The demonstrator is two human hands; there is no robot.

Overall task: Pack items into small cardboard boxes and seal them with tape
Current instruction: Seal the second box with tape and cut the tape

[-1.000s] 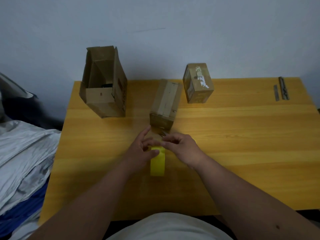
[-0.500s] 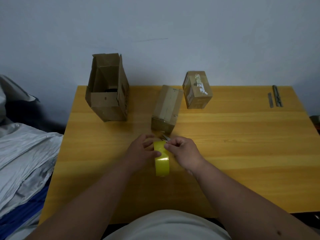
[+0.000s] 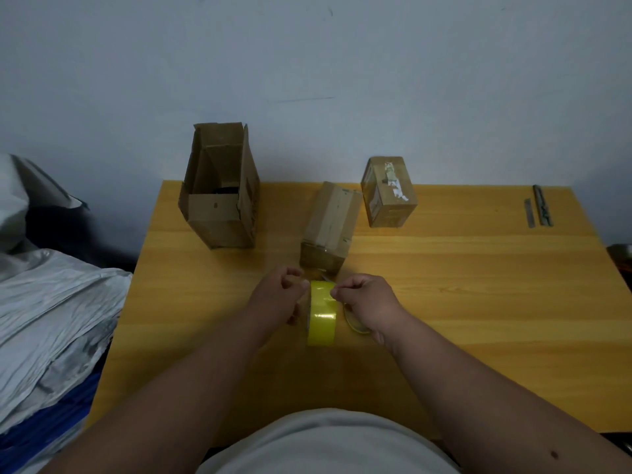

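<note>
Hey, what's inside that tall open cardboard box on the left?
Inside the tall open box, only bare cardboard walls and a dark shape at the bottom show. The front flap covers the rest, so I cannot identify it.

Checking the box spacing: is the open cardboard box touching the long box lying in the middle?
Apart. The head view shows bare table between the open box and the long box.

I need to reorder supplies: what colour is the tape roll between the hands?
Yellow, with a glossy sheen: the tape roll shows best in the head view.
</note>
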